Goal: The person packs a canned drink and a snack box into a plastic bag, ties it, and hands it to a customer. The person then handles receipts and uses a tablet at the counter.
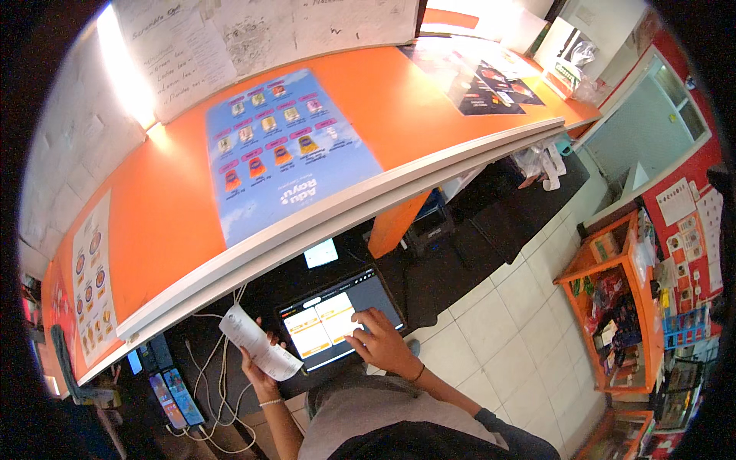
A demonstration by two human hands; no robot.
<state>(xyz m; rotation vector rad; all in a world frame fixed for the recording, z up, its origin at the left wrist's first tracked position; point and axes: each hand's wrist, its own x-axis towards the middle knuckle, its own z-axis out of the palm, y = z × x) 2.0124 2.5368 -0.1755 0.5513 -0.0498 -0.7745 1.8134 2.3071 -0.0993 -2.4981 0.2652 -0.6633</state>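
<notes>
My left hand (260,368) grips a long printed paper receipt (259,345), which curls at its lower end and bears writing. Just to its right stands a tablet (342,319) with a lit screen of white panels and orange buttons. Over the right part of that screen is my right hand (382,345), fingers spread and thumb apart, holding nothing; whether a fingertip touches the glass cannot be told. A bracelet circles the left wrist, and a thin dark band is on the right one. Behind the tablet lies a small device with a lit screen (321,253).
An orange counter (167,172) with a white edge rises in front, carrying a blue menu sheet (287,149) and dark menus (477,80). Phones (175,397) and loose white cables (221,379) lie at lower left. An orange shelf (650,322) stands on the tiled floor at right.
</notes>
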